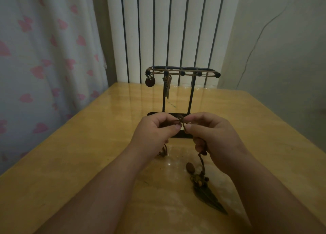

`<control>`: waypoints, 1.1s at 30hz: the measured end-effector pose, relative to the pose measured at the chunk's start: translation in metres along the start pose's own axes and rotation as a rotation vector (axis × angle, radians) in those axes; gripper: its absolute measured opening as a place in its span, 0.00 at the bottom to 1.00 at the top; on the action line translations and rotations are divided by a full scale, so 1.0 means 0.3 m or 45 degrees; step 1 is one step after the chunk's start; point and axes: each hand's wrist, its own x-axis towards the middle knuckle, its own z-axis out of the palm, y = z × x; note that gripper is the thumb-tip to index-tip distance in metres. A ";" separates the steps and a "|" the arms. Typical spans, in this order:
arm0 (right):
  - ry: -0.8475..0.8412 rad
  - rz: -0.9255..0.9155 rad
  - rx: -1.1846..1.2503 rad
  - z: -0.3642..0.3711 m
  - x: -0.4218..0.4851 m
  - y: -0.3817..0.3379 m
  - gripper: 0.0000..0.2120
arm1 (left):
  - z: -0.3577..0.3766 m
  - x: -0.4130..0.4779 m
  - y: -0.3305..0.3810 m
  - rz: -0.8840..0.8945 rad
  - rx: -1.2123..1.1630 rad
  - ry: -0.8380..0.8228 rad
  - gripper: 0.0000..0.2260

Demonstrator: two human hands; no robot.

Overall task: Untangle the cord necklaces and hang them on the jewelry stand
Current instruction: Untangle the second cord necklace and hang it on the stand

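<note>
Presently: left hand (157, 127) and right hand (210, 133) pinch one knotted cord (182, 123), apparently to loosen it (pendant (208, 196) resting); jewelry stand (181, 73) behind.

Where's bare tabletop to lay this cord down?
Free: table left of the left hand toward the curtain, and right of the right hand. Crowded: between the forearms, where the cord and leaf pendant trail, and at the stand base ahead.

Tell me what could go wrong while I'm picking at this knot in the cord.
Pulling with both the left hand and right hand could tighten the knot instead of loosening it. The leaf pendant lying on the table may drag and snag as the cord moves. A sudden slip could knock the jewelry stand just behind, which already holds necklaces.
</note>
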 end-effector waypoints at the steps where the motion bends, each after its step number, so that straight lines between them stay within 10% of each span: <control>1: 0.004 0.004 0.007 -0.001 0.000 0.000 0.06 | 0.000 0.000 0.000 0.003 0.010 0.000 0.05; 33: 0.138 -0.276 -0.363 0.014 -0.003 0.013 0.05 | 0.004 -0.004 0.011 0.190 -0.084 0.169 0.12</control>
